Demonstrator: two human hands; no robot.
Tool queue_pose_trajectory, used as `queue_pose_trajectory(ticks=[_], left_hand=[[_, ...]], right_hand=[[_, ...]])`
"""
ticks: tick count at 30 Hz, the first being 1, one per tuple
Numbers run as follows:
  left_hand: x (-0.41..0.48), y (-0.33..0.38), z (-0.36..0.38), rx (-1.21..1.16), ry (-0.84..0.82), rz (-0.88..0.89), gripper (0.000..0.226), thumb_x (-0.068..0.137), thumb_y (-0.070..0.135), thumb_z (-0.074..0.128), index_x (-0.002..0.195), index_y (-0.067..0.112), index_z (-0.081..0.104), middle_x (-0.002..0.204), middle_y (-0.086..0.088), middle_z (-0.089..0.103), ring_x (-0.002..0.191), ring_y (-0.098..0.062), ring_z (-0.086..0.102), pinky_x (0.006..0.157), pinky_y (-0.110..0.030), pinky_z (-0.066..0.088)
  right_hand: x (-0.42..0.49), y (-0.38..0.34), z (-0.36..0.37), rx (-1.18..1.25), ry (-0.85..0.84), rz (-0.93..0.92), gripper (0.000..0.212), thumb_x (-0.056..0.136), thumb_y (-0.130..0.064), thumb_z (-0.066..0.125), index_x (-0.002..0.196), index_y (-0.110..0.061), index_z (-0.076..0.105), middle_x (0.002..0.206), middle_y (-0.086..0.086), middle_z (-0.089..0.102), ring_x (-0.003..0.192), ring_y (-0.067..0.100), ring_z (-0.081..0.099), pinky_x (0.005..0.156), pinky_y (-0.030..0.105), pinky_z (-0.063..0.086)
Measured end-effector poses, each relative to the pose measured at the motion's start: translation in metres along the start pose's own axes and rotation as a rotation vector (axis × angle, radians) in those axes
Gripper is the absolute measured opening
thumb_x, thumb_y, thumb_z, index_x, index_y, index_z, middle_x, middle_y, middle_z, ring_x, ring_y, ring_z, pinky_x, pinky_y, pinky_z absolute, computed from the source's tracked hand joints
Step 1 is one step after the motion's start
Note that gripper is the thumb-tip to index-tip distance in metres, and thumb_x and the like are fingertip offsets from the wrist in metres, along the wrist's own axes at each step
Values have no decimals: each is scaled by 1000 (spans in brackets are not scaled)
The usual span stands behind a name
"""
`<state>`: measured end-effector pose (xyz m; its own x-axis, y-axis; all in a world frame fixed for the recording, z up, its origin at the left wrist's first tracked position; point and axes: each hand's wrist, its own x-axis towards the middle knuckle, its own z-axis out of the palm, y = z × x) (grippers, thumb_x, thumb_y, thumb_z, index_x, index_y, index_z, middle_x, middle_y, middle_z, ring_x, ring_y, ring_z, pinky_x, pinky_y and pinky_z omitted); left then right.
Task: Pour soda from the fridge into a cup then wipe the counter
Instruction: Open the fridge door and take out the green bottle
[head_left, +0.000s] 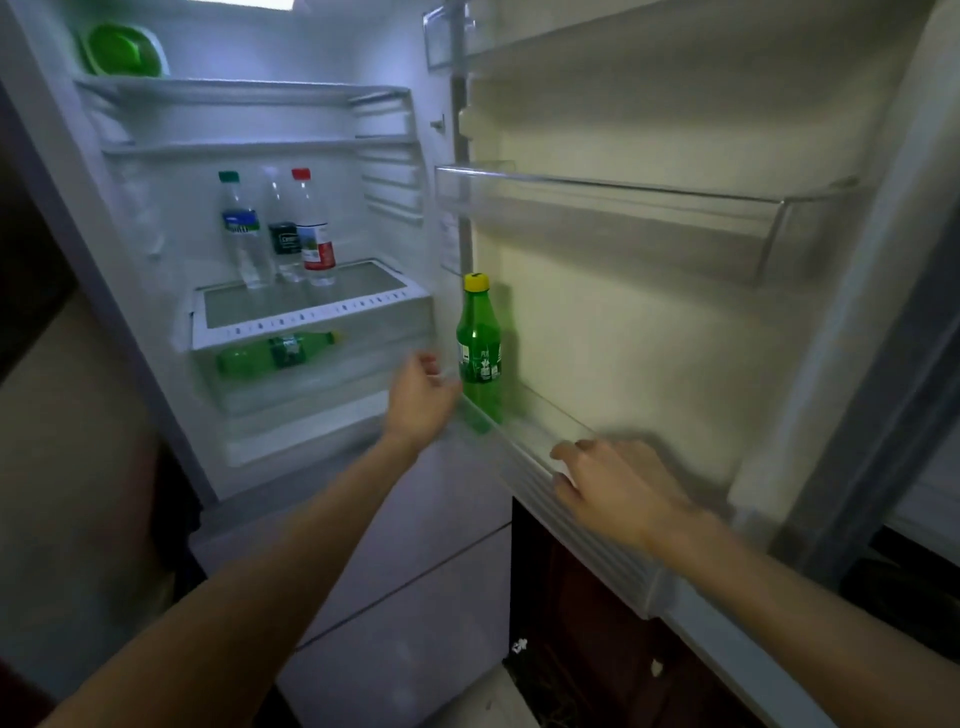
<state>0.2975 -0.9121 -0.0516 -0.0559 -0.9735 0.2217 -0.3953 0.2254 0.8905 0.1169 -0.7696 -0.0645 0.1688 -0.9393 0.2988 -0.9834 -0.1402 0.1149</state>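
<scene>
The green soda bottle (480, 353) stands upright, yellow cap on top, at the far left end of the lower door shelf (524, 467). The left hand (421, 400) is the nearer one. It is just to the left of the bottle and does not touch it; its fingers are loosely curled and it holds nothing. The right hand (618, 478) lies on the shelf rim, further right and nearer to the person. It is blurred, so I cannot tell if it grips.

Frame centre: the upright green bottle (479, 338) stands alone in the lower door bin (540, 418), with open room above and to its right. The bin's clear front wall seems to cover its base. The upper door shelf (623, 218) sits well above.
</scene>
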Motion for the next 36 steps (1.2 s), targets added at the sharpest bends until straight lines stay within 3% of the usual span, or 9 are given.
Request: queue_pose_trajectory(ticks=[4,7,10,12,15,24,29,32,36], left_hand=[[41,8,15,-72,-12,-33,72,83,22,76,142,5,37,134,-8,52,110,-16,52,94,-30,47],[67,2,36,-53,-46,-41,90,76,27,83,146,6,32,143,-9,47,125,-21,50,103,-34,45],[86,-6,53,-58,-76,-35,97,69,31,88,145,7,33,139,-8,53,123,-23,54,103,-42,48],[93,-11,63,-69,-91,-29,92,65,35,90,139,9,41,129,-5,60,116,-21,60,99,-43,52],[102,-16,71,-49,-91,5,78,60,41,90,124,13,55,114,-2,69,104,-19,66,92,-44,55],[119,-33,58,-179,-142,35,89,41,61,84,114,15,62,103,2,73,95,-15,70,86,-43,59],[123,-36,48,-236,-182,75,69,57,34,92,115,10,63,104,-3,73,95,-16,70,88,-42,58],[121,-33,38,-333,-149,113,66,57,32,92,112,9,64,102,-4,73,94,-18,70,87,-40,59],[115,-22,18,-474,-42,152,55,66,19,90,112,7,63,101,0,71,89,-7,69,78,-21,57]], right_hand=[[33,-6,19,96,20,56,35,95,-33,37,109,-14,62,114,3,61,95,28,64,68,33,45],[50,-13,23,84,41,10,34,96,-31,37,98,-10,63,106,7,60,91,30,63,63,32,34],[58,-10,26,35,101,-20,29,95,-28,44,89,-11,67,95,9,64,81,32,65,59,33,32],[61,-9,27,-71,81,-53,16,78,-27,69,68,-14,67,74,6,65,58,26,63,48,29,28],[65,-10,30,-126,66,-1,34,44,-30,89,47,-17,57,48,-1,53,31,18,48,42,23,16],[58,-25,44,-227,101,63,33,47,-24,89,58,-16,59,53,2,56,34,21,50,41,26,15],[58,-32,40,-235,118,95,38,41,-15,88,61,-18,57,56,1,54,35,20,48,41,25,12],[59,-36,43,-229,101,123,38,43,-18,90,63,-18,57,57,0,55,36,21,50,41,24,15],[59,-37,48,-216,76,158,37,45,-19,90,68,-17,61,61,0,57,39,20,53,39,23,17]])
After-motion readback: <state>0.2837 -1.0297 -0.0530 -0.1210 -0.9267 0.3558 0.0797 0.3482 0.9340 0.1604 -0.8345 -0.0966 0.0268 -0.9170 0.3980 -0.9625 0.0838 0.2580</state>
